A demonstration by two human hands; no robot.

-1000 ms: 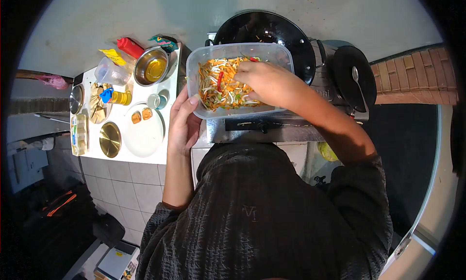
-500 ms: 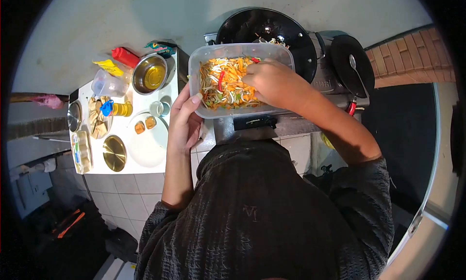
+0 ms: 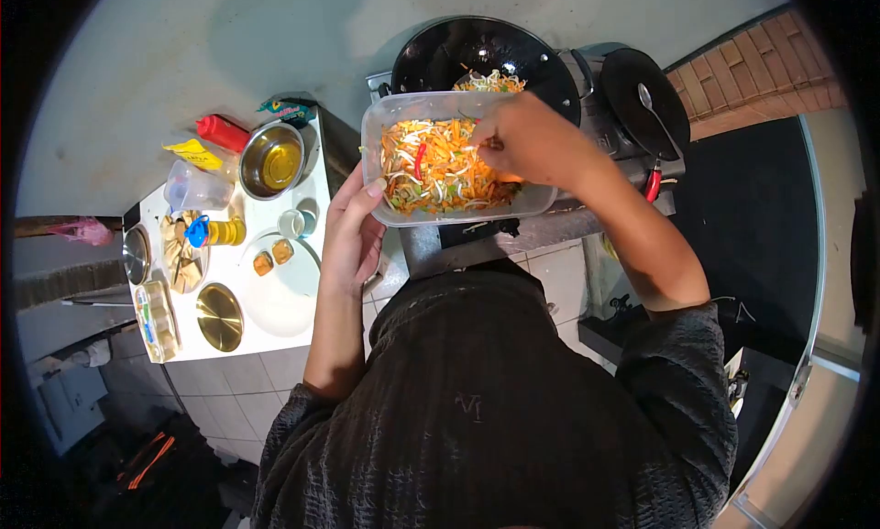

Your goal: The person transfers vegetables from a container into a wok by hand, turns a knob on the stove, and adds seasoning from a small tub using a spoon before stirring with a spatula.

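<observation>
A clear plastic container [image 3: 373,139] holds shredded vegetables [image 3: 440,167]: orange strips, white sprouts, green pieces and a red chili on top. My left hand [image 3: 348,231] grips its lower left corner, thumb over the rim. Inside the container's right side, my right hand [image 3: 536,144] has its fingers curled around some of the vegetables, with orange strips showing beneath them. Just behind the container stands a black wok [image 3: 435,61] with a heap of similar vegetables [image 3: 495,82] in it, partly hidden by the container.
On the right of the stove [image 3: 605,167] lies a black lid [image 3: 632,89] with a red-handled spoon [image 3: 653,176]. The white table [image 3: 261,332] at left carries a metal bowl of oil [image 3: 275,162], a yellow bottle [image 3: 225,232], a plate [image 3: 280,304] with two brown pieces, and a gold lid [image 3: 219,316].
My right hand has risen slightly within the container, and orange strips now show below its fingers. The view has shifted a little, revealing more vegetables in the wok. My left hand keeps its grip.
</observation>
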